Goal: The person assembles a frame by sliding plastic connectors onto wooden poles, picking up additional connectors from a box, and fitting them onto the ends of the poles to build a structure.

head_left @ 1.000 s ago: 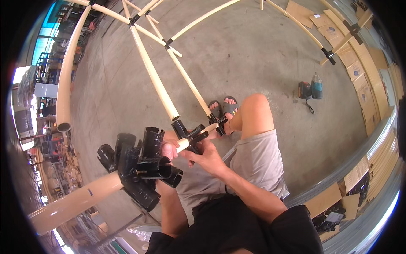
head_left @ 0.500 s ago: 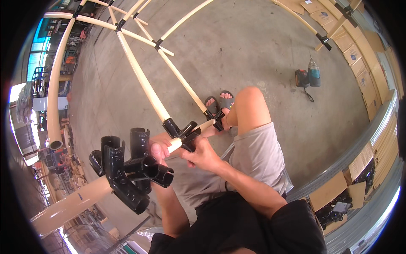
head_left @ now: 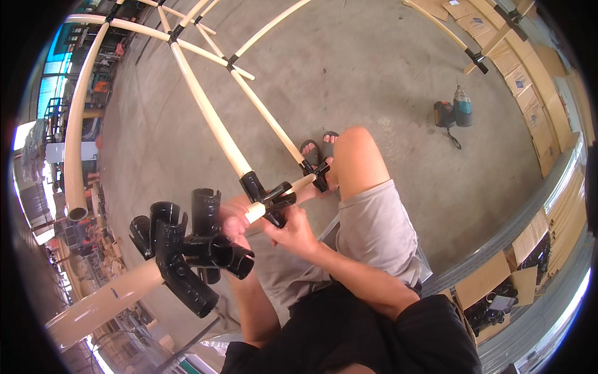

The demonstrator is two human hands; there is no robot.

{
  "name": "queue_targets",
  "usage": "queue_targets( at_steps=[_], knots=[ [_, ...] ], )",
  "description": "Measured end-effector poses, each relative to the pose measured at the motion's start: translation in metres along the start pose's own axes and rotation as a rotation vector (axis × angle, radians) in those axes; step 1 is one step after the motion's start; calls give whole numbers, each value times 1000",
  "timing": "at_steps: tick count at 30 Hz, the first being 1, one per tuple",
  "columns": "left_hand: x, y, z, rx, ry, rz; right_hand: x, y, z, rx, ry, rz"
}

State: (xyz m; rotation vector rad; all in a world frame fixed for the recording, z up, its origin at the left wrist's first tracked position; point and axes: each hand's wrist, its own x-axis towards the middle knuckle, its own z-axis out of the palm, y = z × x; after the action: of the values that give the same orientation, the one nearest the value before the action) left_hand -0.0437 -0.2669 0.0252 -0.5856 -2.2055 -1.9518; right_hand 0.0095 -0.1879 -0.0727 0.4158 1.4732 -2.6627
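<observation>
A black metal pipe joint (head_left: 251, 187) clamps a long cream pipe (head_left: 208, 115) to a crossing one, whose short cream end (head_left: 255, 212) sticks out toward me. My right hand (head_left: 298, 234) is closed around the lower side of this joint, fingertips partly hidden. Beside the short pipe end, my left hand (head_left: 233, 219) is curled closed; whatever it holds is hidden. Nearer and to the left, a cluster of black pipe joints (head_left: 177, 265) sits on a thick cream pipe (head_left: 112, 299) and covers part of my left wrist. A further black joint (head_left: 317, 177) stands near my foot.
More cream pipes (head_left: 143, 30) form a frame at the upper left, and one open-ended pipe (head_left: 77, 149) hangs at the left. A cordless drill (head_left: 461, 109) stands on the concrete floor. Flat cardboard (head_left: 529, 106) and an open box of black parts (head_left: 489, 280) lie to the right.
My right hand has shifted slightly at the joint, with its thumb side a little higher. My bent knee has moved a little to the left. The pipes stay almost in place.
</observation>
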Motion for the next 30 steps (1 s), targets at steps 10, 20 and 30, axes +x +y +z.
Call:
queue_targets(
  at_steps=[10,20,30],
  knots=[
    [0,-3,10,-118,117,42,-2,10,25,-43,201,-72],
    [-3,-5,12,-101,135,64,2,-15,2,-174,20,54],
    [11,-13,19,-135,308,-32,31,-27,4,-201,112,-28]
  ],
)
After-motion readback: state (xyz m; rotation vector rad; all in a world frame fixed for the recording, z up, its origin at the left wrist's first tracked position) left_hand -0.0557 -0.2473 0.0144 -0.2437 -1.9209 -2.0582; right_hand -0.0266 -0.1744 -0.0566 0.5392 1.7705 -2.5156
